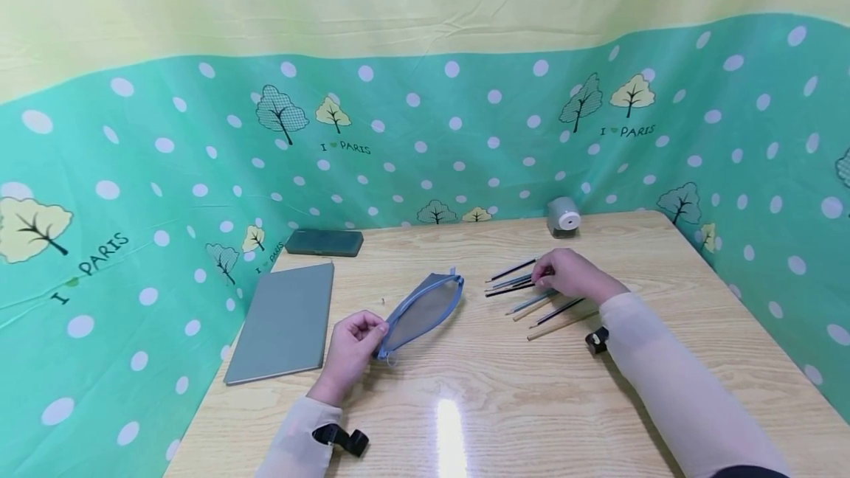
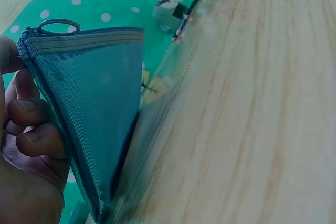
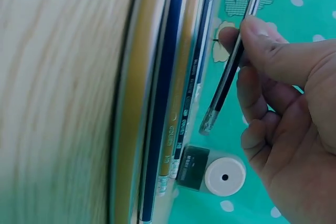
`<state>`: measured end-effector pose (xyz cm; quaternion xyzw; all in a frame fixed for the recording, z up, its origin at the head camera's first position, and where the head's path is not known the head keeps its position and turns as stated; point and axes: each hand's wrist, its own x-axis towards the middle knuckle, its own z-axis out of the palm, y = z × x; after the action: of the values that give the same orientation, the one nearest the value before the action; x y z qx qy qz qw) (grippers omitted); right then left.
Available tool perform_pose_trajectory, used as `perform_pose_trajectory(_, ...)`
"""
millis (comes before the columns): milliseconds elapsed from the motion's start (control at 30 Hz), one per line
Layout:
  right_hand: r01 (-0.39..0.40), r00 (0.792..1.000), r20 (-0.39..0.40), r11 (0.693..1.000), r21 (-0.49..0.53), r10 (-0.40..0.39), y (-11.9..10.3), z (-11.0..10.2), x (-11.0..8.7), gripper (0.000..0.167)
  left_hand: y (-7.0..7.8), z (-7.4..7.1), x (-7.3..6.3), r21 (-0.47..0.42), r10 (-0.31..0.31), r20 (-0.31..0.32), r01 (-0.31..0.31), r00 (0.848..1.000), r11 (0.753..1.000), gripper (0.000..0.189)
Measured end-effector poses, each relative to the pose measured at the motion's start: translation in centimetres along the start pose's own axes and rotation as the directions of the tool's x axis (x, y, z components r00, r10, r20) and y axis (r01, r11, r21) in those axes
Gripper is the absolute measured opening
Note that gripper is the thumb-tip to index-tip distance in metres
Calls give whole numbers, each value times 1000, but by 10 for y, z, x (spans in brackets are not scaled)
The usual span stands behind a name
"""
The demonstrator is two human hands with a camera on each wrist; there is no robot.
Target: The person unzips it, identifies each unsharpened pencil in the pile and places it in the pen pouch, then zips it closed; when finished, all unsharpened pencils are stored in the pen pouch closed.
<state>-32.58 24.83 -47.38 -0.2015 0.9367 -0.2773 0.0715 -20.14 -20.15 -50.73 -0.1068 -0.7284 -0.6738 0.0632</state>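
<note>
My left hand [image 1: 352, 352] pinches one end of a blue mesh zip pouch [image 1: 425, 313], whose mouth gapes in the head view. A ring-shaped zip pull [image 2: 60, 26] stands at the pouch's top edge in the left wrist view. Over on the right, my right hand [image 1: 572, 274] holds a dark pencil with silver stripes [image 3: 229, 77] between thumb and forefinger, its eraser end pointing down in the right wrist view. Several more pencils, yellow [image 1: 554, 327], blue and black, lie side by side on the table beneath that hand.
A grey pencil sharpener [image 1: 564, 217] with a white round front stands behind the pencils. To the left lie a grey notebook [image 1: 285, 323] and a dark green flat case [image 1: 324, 243]. A polka-dot curtain [image 1: 392, 124] hangs around the wooden table [image 1: 398, 419].
</note>
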Motion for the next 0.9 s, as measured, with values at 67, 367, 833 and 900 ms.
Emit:
perform_pose_trajectory(67, 10, 1000, -15, 999, 41, -9, -2, 0, -1, 8, 0, 0, 0, 1, 0, 0, 0, 1000, 1000, 9)
perform_pose_trajectory(367, 75, 995, -83, 987, 145, -64, -19, 0, -10, 21, 1, 0, 0, 9, 9, 0, -9, 1000, 1000, 9)
perform_pose_trajectory(833, 198, 973, -150, 967, 160, -174, -59, -1, -19, 13, -1, 0, 0, -10, 19, 13, -19, 1000, 1000, 10)
perform_pose_trajectory(900, 207, 970, -159, 965, 162, -181, -62, -1, -20, 12, -1, 0, 0, -9, 22, 14, -21, 1000, 1000, 10)
